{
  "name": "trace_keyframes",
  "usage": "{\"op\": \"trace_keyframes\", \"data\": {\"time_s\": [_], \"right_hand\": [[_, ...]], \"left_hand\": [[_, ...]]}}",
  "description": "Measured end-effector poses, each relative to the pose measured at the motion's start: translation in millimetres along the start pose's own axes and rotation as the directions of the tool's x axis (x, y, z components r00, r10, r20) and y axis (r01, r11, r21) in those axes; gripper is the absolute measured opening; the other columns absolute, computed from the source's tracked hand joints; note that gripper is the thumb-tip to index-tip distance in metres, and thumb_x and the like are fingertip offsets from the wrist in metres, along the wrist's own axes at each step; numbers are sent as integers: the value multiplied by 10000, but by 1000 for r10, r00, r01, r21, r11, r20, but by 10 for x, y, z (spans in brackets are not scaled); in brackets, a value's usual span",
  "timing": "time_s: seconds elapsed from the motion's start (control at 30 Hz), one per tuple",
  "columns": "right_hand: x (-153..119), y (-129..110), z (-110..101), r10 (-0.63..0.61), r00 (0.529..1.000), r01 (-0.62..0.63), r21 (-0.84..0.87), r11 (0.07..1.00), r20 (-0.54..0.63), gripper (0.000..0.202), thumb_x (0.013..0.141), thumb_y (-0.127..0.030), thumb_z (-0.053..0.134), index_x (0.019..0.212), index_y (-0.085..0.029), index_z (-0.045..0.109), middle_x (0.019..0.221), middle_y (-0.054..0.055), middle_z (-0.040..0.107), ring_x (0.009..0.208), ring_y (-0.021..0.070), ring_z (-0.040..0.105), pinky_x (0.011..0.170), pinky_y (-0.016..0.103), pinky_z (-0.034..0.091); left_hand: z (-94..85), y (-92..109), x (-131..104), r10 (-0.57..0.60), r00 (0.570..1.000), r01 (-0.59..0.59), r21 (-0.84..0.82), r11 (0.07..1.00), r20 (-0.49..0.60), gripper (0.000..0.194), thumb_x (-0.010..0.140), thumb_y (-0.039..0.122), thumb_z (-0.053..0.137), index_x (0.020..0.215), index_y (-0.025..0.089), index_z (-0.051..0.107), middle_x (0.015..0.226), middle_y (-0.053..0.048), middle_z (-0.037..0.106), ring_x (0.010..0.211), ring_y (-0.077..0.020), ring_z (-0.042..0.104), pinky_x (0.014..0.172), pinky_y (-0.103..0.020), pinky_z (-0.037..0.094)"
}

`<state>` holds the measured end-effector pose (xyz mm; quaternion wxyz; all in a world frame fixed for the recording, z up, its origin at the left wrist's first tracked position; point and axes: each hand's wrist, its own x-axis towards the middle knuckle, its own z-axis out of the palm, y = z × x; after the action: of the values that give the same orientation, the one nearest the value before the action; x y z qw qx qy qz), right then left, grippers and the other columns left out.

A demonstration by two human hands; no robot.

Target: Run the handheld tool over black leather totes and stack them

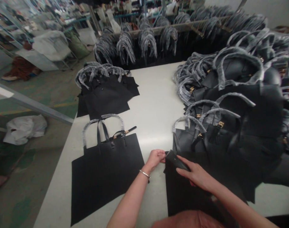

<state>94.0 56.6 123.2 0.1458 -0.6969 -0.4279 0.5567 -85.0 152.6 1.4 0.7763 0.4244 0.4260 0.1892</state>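
Black tool [175,161]: rear hidden in right hand [196,173] gripping it; long axis slants far-left, toward left hand [156,159], fingertips pinched, contents unclear.

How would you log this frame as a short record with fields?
Left hand: fingertips at the upper corner of the near black panel; grip unclear
Right hand: holds a dark handheld tool, its end near the left fingertips
Worn: bracelet on left wrist
Left of hands: black bag piece with wrapped handles
Beyond it: left pile of similar pieces
Right side: larger pile, wrapped handles, gold-coloured hardware
Surface: pale table
Tool type: cannot tell
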Motion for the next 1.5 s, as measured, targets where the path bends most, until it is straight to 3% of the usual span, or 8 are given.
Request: {"op": "trace_keyframes", "data": {"time_s": [0.2,0.37,0.53,0.8,0.97,1.17,1.27,1.5], "right_hand": [[162,-83,-34,18,994,-11,64,998,-104,643,870,-445,546,1444,-208,380,637,-25,593,397,101,536,394,204,431],[161,18,-56,58,998,-60,128,990,21,646,868,-460,557,1446,-240,369,640,-40,559,386,91,514,360,194,400],[180,-53,-107,64,989,-50,104,993,-136,654,870,-467,555,1451,-238,360,653,-32,575,410,92,520,394,202,423],[-44,93,-50,70,988,-83,95,992,136,672,844,-476,593,1435,-228,392,651,-37,556,419,88,512,390,190,393],[55,44,-52,63,995,-48,176,983,-81,695,852,-483,578,1461,-242,344,647,-39,559,416,91,506,395,199,406],[-16,149,-58,63,988,-87,169,982,137,684,844,-461,596,1447,-225,376,641,-40,541,397,77,486,366,181,373],[20,135,-31,37,999,-38,166,985,11,658,855,-435,576,1445,-223,376,648,-37,554,396,80,495,376,187,391],[-305,265,-334,18,998,-10,133,991,-59,666,848,-427,576,1448,-216,380,661,-25,589,431,92,528,424,192,421]], "left_hand": [[0,-10,0,30,999,-28,-59,998,29,448,655,470,777,813,75,638,656,-27,596,577,-106,562,621,-248,487],[-9,-10,5,-1,999,4,-96,995,38,496,619,507,810,798,91,607,649,-27,600,580,-121,581,624,-261,495],[-24,6,-4,-32,998,38,-108,993,56,489,597,485,821,790,91,605,652,-36,606,583,-131,595,624,-270,514],[-30,61,-11,-91,992,99,-99,990,82,369,632,389,785,740,98,587,635,-47,620,543,-130,598,575,-258,525],[-14,63,-16,-102,991,110,-98,989,82,372,637,392,777,749,98,579,671,-58,626,577,-145,619,602,-273,536],[13,43,-13,-100,994,101,-13,995,33,302,699,358,731,781,111,577,672,-44,622,568,-138,614,595,-271,540],[22,57,-20,-89,996,91,100,991,-27,203,748,299,671,764,121,575,642,-32,605,540,-146,604,567,-276,529],[355,355,86,282,914,-110,492,864,-291,105,825,162,543,926,183,555,817,-17,584,781,-160,585,786,-298,469]]}}
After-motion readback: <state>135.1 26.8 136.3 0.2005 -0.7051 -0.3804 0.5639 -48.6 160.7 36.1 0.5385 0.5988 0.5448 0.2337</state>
